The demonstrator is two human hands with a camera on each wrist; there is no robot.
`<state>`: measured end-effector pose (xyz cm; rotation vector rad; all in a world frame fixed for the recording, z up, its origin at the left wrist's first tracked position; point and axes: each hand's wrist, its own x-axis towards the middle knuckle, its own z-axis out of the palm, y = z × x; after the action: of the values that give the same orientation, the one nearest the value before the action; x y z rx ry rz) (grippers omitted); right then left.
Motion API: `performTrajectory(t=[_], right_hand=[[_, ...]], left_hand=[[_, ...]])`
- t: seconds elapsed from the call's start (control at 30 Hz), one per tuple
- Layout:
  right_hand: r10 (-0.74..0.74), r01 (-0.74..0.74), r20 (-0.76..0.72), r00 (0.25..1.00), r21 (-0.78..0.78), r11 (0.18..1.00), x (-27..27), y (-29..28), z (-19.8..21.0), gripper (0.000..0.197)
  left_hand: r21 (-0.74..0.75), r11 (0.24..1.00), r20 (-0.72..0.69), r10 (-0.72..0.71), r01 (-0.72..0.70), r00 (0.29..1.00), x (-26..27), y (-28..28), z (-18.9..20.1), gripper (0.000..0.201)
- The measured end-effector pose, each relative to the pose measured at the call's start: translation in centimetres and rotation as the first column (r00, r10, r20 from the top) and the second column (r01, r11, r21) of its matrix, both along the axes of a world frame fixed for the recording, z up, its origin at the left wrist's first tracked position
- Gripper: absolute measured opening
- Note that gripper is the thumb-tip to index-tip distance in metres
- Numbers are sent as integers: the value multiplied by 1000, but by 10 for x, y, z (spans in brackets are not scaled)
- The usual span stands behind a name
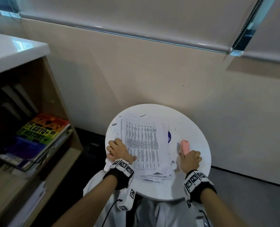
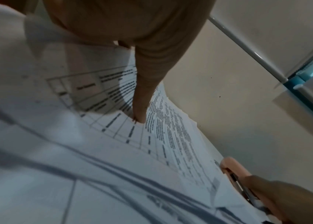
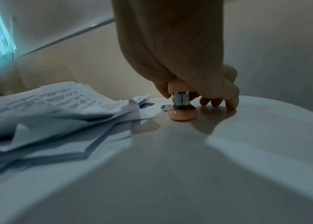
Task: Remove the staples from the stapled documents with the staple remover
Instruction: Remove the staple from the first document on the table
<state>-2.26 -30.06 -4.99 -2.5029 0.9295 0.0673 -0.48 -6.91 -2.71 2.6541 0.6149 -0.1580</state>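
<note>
A loose stack of printed documents lies on the round white table. My left hand holds the stack's left edge, fingers curled over it and the thumb pressing on the top sheet. To the right of the papers, my right hand grips the near end of a pink staple remover. In the right wrist view the staple remover rests on the table, its metal part showing under my thumb, and several fingertips touch the tabletop. No staple can be made out.
A wooden shelf unit with stacked books stands to the left, with a gap of dark floor between it and the table. A beige wall runs behind the table. A blue round thing peeks from under the papers' right edge.
</note>
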Motion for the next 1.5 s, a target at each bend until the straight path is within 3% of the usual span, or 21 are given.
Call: performTrajectory(t=[0.1, 0.17, 0.27, 0.3, 0.37, 0.47, 0.53, 0.67, 0.77, 0.83, 0.9, 0.93, 1.0, 1.1, 1.3, 1.5], right_hand=[[-99, 90, 77, 992, 107, 990, 5, -5, -1, 50], [-194, 159, 134, 972, 238, 958, 8, -11, 3, 47], [-316, 193, 227, 921, 440, 877, 2, -21, 9, 42], [-347, 181, 270, 898, 492, 852, -1, -24, 11, 40], [-400, 145, 356, 845, 567, 811, -7, -29, 18, 30], [-412, 53, 477, 776, 602, 797, -11, -32, 35, 26], [-370, -25, 552, 747, 580, 814, -11, -29, 50, 30], [-174, -217, 638, 750, 485, 847, -13, -2, 80, 35], [54, -347, 510, 859, 501, 793, -11, 26, 81, 31], [210, -385, 358, 910, 535, 752, -7, 44, 70, 36], [329, -403, 233, 915, 515, 756, 2, 59, 55, 40], [372, -420, 198, 907, 492, 763, 6, 66, 48, 41], [433, -448, 143, 890, 447, 774, 12, 81, 39, 41], [502, -510, 128, 855, 382, 771, 19, 97, 31, 40], [570, -572, 61, 819, 171, 802, 24, 121, 21, 44], [464, -464, 26, 886, 90, 881, 20, 148, 19, 46]], left_hand=[[-74, 997, 48, 2, 2, 999, 6, -1, 0, 73], [-154, 988, 219, -1, 36, 976, 6, 1, -7, 44], [-347, 901, 523, -44, 260, 851, -3, 5, -15, 10], [-412, 853, 576, -29, 321, 817, -8, 7, -12, 10], [-517, 761, 594, -12, 393, 804, -19, 12, -5, 9], [-676, 635, 477, -9, 373, 879, -35, 22, 0, 8], [-701, 639, 368, -55, 316, 928, -47, 26, -5, 11], [-552, 792, 83, -260, 262, 962, -71, 27, -14, 16], [-460, 845, -65, -337, 271, 939, -76, 27, -7, 35], [-189, 915, -80, -376, 357, 923, -71, 24, 5, 47], [162, 883, 10, -448, 441, 894, -55, 21, 15, 50], [213, 856, 77, -495, 470, 866, -45, 21, 16, 48], [163, 804, 109, -590, 572, 800, -24, 22, 11, 50], [50, 746, -6, -665, 664, 747, -3, 25, -4, 65], [18, 751, 66, -659, 660, 749, 3, 30, -24, 66], [21, 749, 131, -659, 662, 741, 3, 31, -31, 59]])
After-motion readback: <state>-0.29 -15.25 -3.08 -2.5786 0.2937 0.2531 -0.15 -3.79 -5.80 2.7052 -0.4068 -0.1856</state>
